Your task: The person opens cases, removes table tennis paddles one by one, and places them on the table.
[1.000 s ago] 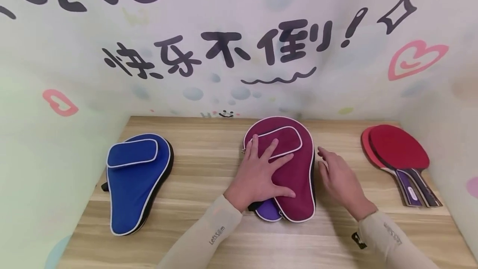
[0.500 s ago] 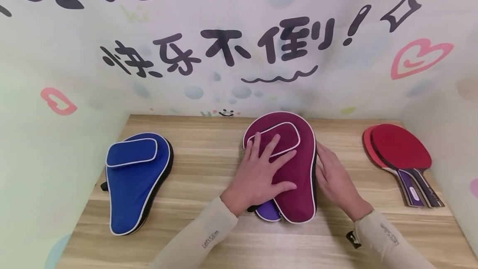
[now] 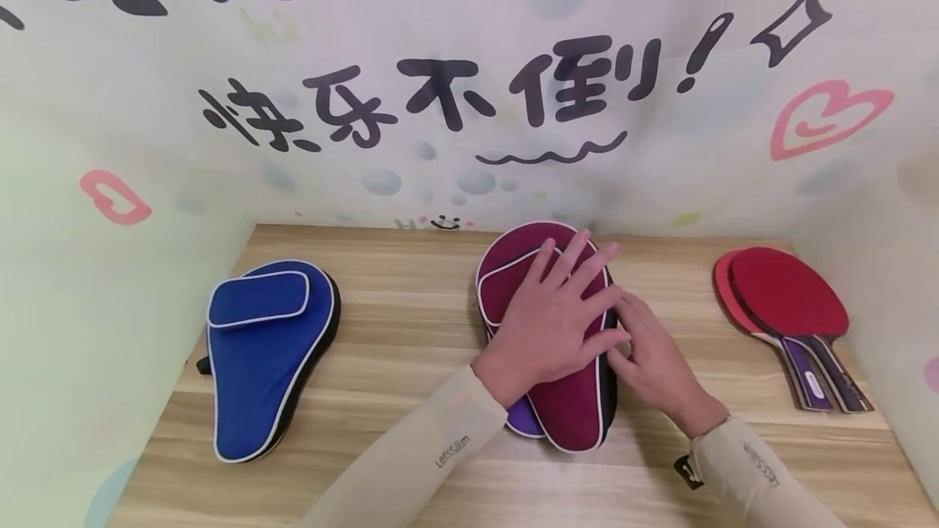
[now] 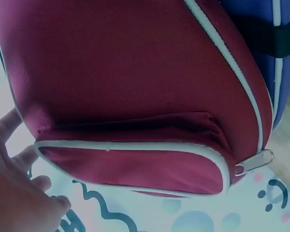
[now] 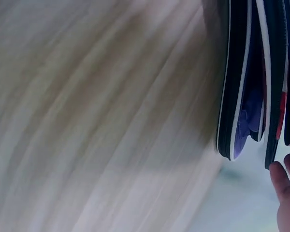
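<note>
A maroon table tennis paddle case (image 3: 568,414) with white piping and a front pocket lies on a purple case (image 3: 525,420). In the head view, only a strip of the purple one shows at the lower left. My left hand (image 3: 550,328) lies spread over the maroon case, thumb reaching its right edge. At that same edge my right hand (image 3: 656,365) touches the black side with its fingers, close to the left thumb. A metal zipper pull (image 4: 255,162) shows by the pocket in the left wrist view. Layered case edges (image 5: 232,96) fill the right of the right wrist view.
A blue paddle case (image 3: 267,365) lies at the left of the wooden table (image 3: 396,324). Two red paddles (image 3: 788,292) overlap at the right, handles toward me. A printed white backdrop (image 3: 440,178) stands close behind the table.
My left hand has slid right across the maroon case. The case has turned slightly, its narrow end shifting left and toward me. My right hand has come in against its right edge.
</note>
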The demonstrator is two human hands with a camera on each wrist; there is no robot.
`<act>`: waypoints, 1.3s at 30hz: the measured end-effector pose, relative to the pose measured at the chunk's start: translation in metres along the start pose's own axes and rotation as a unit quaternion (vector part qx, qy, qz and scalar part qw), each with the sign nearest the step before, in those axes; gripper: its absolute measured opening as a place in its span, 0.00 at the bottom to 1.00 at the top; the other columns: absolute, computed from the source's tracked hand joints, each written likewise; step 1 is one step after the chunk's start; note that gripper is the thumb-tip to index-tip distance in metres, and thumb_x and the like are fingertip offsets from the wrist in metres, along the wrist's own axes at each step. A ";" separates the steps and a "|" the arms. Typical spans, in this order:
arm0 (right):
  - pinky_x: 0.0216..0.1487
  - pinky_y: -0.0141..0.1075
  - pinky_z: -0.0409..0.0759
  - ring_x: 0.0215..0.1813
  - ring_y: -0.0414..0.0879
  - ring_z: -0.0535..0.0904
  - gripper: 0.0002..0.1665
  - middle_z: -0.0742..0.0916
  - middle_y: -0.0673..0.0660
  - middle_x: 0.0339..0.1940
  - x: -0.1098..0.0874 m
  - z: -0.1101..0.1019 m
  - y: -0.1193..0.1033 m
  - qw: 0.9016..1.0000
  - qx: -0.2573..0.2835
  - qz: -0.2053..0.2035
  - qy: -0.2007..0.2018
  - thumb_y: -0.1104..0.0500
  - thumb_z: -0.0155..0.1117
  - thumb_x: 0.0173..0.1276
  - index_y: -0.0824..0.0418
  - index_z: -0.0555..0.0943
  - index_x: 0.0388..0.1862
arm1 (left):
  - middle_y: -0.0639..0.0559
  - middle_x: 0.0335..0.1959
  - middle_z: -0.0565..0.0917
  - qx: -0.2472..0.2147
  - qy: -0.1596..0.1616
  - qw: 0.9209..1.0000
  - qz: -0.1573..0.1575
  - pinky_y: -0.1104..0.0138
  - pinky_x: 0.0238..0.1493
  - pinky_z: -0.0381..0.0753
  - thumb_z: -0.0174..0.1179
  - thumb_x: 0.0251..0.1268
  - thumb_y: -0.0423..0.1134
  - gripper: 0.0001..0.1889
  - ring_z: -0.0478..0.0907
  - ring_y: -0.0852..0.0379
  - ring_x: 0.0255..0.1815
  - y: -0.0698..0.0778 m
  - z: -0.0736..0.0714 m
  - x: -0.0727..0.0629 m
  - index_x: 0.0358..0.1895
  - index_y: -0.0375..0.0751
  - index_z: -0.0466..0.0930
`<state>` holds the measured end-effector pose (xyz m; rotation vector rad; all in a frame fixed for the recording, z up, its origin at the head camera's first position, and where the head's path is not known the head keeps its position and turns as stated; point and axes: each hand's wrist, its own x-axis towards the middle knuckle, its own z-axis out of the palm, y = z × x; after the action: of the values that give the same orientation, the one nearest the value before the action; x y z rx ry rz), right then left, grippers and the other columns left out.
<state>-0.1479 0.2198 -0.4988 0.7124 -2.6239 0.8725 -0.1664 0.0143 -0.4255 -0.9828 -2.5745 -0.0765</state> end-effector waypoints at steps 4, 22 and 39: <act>0.81 0.37 0.61 0.74 0.63 0.69 0.41 0.73 0.66 0.76 -0.001 0.004 0.003 0.999 -0.024 0.030 -0.033 0.63 0.67 0.68 0.63 0.64 0.79 | 0.55 0.83 0.58 0.005 0.024 1.000 -0.018 0.46 0.85 0.49 0.42 0.74 0.70 0.26 0.44 0.48 0.87 -0.006 -0.009 -0.010 0.61 0.64 0.77; 0.70 0.61 0.69 0.76 0.66 0.68 0.42 0.70 0.65 0.79 -0.009 0.008 0.006 0.994 -0.043 0.074 -0.074 0.50 0.67 0.73 0.63 0.63 0.79 | 0.43 0.74 0.71 -0.037 0.036 0.980 -0.194 0.42 0.82 0.54 0.51 0.65 0.75 0.38 0.51 0.40 0.85 -0.043 -0.063 -0.123 0.56 0.42 0.78; 0.71 0.63 0.68 0.78 0.65 0.67 0.39 0.68 0.63 0.81 -0.007 0.006 0.004 0.989 -0.035 0.103 -0.104 0.46 0.59 0.78 0.61 0.63 0.80 | 0.39 0.82 0.61 -0.064 -0.111 0.947 -0.295 0.39 0.82 0.49 0.49 0.67 0.75 0.43 0.49 0.37 0.85 -0.070 -0.032 -0.154 0.78 0.53 0.64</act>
<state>-0.1445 0.2218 -0.5083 0.5481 -2.9400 0.7927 -0.0965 -0.1415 -0.4471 -0.2322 -3.0189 -0.3099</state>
